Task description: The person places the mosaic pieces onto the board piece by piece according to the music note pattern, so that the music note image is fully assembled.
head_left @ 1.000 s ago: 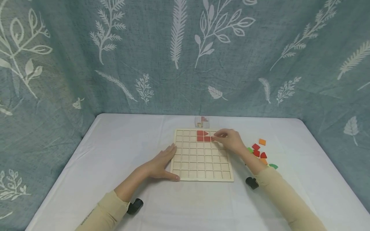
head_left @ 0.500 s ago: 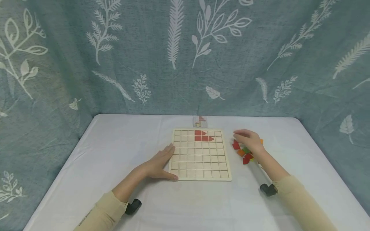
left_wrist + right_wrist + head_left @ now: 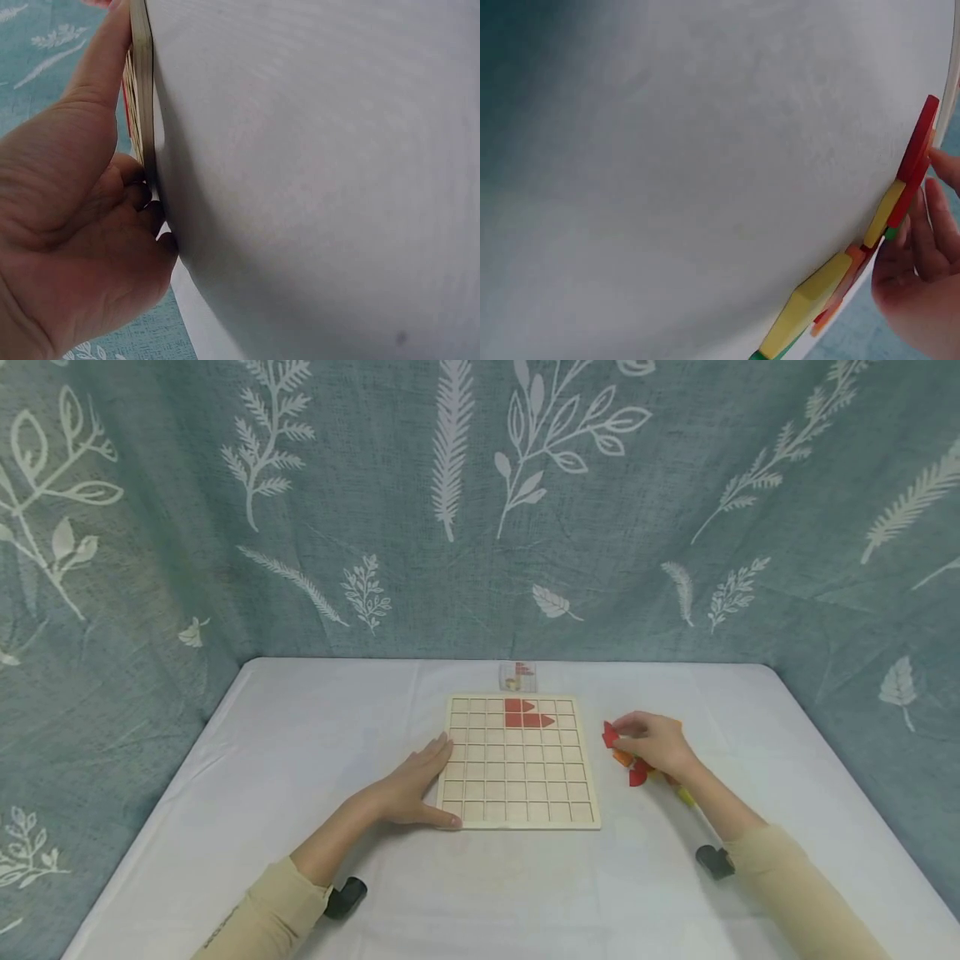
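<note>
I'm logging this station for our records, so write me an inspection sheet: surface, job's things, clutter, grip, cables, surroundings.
Surface: white table, covering faintly creased.
Job's things: gridded board, red pieces in its two far rows; loose coloured pieces to its right; printed card beyond it, details unreadable.
Clutter: nothing seen.
Grip: left hand against the board's left edge; right hand at the loose coloured pieces, fingertips by a loose red piece, hold unclear.
Cables: nothing seen.
Surroundings: teal fabric with white leaf prints behind and at both sides.
</note>
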